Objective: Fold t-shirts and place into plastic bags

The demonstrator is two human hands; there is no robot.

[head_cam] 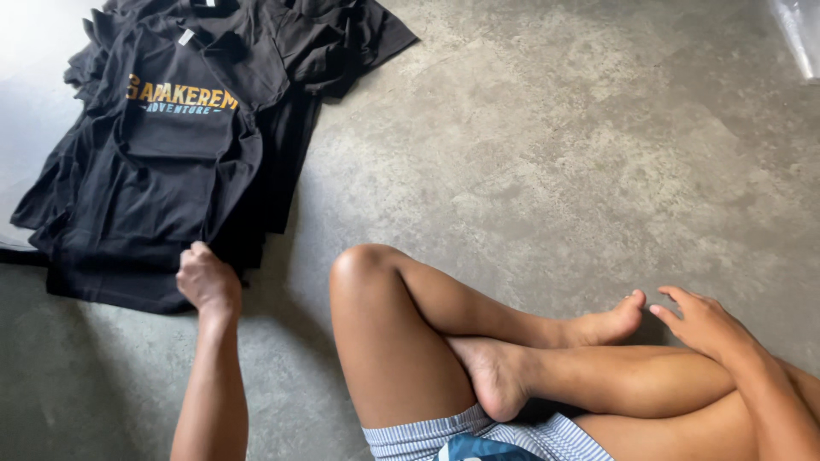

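Shirts lie in a loose heap on the grey concrete floor, all black, stacked unevenly with sleeves and hems sticking out at the edges. The top black T-shirt faces up, showing a line of orange lettering with a smaller blue line under it across the chest and a small white tag at the collar. The person sits on the floor just beside the pile, legs crossed, barefoot, in striped shorts.

The left hand reaches out to the near bottom edge of the pile and is closed around the hem of the top shirt, fingers curled in and bunching the fabric. The right hand is well apart from the shirts, resting near the shin with fingers loosely spread and holding nothing. A bit of clear plastic shows at the far upper right corner.

Only 1 hand has hold of the cloth, and at 1 point of the hem. To my eye, a pull from there could drag the shirts underneath along with it and skew the whole stack, since the layers overlap loosely. The fabric could also trail across the bare concrete and pick up dust.
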